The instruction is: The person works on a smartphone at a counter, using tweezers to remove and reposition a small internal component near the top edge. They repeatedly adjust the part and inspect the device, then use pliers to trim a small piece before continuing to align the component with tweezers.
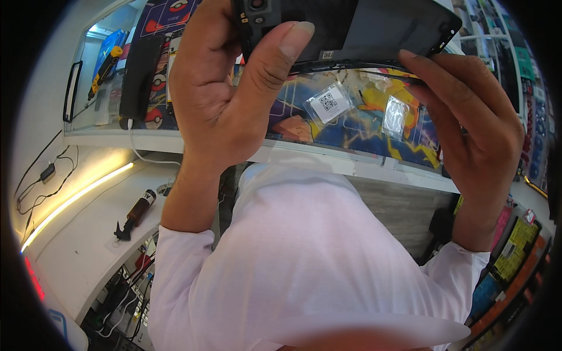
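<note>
Left hand (225,102) and right hand (483,120) are both closed on a black phone (328,35), held in the air over the worktop (328,158). One end is clamped by the left hand, thumb laid flat across the face, its other fingers mostly hidden; the lower edge near the other end is pinched between right thumb and fingers. Along that edge a thin dark strip (374,69) is seen slightly apart; whether it is joined cannot be told. If it were pulled unevenly, the strip could be bent or snapped; if the thumb were pressed hard, the face might be cracked, and with a slack grip the phone could be dropped. Its long axis is set roughly along the worktop's near edge, with the lens end pointed left and the plain end right; the upper part is cut off. Beneath, on a printed mat (287,111), a labelled packet (329,102) and a clear packet (395,116) are laid inward from the near edge. Toward the worktop's left end, a dark slab (140,76) is placed, with a yellow-and-black screwdriver (105,70) beyond.
</note>
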